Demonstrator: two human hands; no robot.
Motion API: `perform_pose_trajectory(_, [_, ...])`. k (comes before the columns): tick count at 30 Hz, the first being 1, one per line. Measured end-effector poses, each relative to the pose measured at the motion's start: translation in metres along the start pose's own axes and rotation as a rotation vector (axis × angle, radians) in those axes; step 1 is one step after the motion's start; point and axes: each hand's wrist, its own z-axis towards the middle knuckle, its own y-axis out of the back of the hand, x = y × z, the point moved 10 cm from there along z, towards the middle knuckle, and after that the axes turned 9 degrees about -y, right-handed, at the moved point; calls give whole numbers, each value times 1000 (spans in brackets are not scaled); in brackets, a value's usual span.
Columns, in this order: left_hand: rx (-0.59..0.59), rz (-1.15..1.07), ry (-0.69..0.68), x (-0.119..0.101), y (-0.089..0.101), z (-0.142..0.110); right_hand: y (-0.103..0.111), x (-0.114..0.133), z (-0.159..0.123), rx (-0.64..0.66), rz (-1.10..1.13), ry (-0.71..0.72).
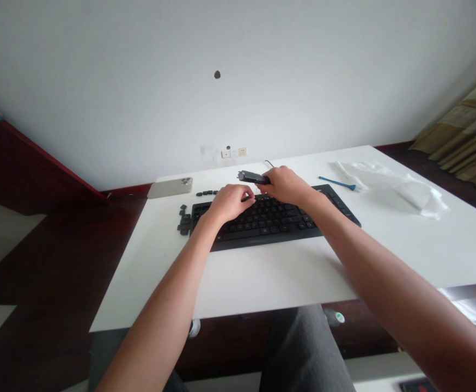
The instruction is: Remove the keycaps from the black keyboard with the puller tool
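Under both hands is a white desk (279, 272), and on it lies a black keyboard (270, 231). The left hand (230, 202) rests on the keys with bent fingers; I cannot tell if it grips something. The right hand (286, 185) is closed around a small black device (251, 177), just above the keyboard. Left of the left hand lie loose black keycaps (184, 223), and farther away a phone (170, 188). Right of the right hand are a blue stick (336, 183) and a white cloth (389, 188).
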Motion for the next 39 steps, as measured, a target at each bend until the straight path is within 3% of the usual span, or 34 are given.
perform_pose_trajectory(10, [-12, 13, -16, -1, 0, 1, -19, 0, 1, 177, 175, 141])
perform_pose_trajectory(17, [-7, 49, -57, -4, 0, 2, -22, -6, 1, 251, 179, 150])
perform_pose_trajectory(32, [-42, 5, -11, 2, 1, -2, -16, 5, -6, 89, -152, -55])
perform_pose_trajectory(39, [-45, -3, -46, -1, -1, -1, -19, 4, -3, 117, -39, -40])
